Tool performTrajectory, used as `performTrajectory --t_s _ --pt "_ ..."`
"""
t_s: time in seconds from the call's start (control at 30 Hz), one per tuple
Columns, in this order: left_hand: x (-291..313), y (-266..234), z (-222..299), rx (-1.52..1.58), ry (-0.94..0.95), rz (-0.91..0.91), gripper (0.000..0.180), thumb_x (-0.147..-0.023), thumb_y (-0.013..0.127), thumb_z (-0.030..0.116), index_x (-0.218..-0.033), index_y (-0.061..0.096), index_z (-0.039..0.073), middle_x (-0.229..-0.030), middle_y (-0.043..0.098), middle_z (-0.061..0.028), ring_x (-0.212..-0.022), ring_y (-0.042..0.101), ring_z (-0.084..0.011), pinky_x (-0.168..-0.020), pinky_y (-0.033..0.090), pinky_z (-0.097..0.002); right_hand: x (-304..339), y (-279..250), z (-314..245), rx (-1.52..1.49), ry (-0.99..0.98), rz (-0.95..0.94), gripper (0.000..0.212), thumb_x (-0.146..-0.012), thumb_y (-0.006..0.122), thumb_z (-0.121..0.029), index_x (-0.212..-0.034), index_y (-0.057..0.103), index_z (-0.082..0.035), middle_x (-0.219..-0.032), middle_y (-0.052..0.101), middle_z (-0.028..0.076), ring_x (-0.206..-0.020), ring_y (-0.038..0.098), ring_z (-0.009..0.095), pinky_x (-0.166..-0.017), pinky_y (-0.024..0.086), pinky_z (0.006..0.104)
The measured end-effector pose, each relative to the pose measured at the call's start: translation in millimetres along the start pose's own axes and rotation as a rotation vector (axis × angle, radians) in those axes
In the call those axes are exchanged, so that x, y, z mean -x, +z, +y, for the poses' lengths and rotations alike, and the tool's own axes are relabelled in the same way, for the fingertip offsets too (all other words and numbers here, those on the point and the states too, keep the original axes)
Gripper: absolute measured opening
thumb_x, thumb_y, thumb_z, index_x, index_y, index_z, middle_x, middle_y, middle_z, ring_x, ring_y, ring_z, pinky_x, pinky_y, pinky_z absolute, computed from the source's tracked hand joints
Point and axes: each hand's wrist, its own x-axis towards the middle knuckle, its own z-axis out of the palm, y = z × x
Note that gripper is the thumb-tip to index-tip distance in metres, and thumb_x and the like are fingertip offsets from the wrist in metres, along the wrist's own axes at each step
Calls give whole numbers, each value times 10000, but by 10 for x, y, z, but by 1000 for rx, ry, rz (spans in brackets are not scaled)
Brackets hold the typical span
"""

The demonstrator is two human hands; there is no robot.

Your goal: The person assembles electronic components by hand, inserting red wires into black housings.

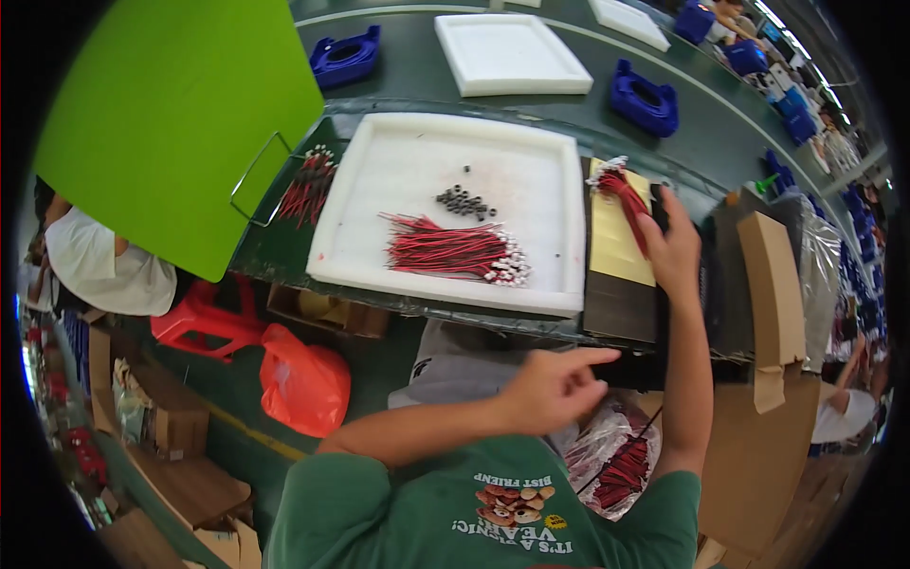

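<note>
My right hand (675, 248) is at the right end of the bench with thumb and forefinger apart. Its thumb touches the edge of a bundle of red-and-black wires (621, 194) with white connectors, lying on a yellow pad (616, 248). My left hand (557, 391) hovers in front of the bench, forefinger stretched to the right and the other fingers loosely bent, with nothing visible in it. A white foam tray (445, 135) stands left of the pad. In it lie a row of red-and-black wires (441, 248) with white connectors and several small dark rings (462, 202).
A lime-green board (180, 123) with a wire handle rises at left, beside another wire bundle (308, 185). Blue plastic parts (645, 98) and a second foam tray (512, 55) lie beyond. Cardboard (770, 284) stands right. A plastic bag of wires (621, 465) sits below my hands.
</note>
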Motion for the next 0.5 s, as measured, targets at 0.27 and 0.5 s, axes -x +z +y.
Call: performTrajectory --t_s 0.27,0.5 --pt "293 -2152 388 -1162 166 593 199 -744 557 23 -934 610 52 -780 550 -126 -706 543 -301 -627 440 -325 819 -337 -639 -425 299 117 419 -767 561 -27 -1169 449 15 -1213 444 116 -1030 484 208 -825 414 287" --pt "-42 -2110 410 -1152 217 387 115 -733 585 43 -842 620 38 -733 545 -93 -620 532 -240 -575 427 -305 1110 -77 -901 -644 354 73 333 -763 543 24 -1094 511 10 -1141 480 99 -891 528 149 -722 456 238"
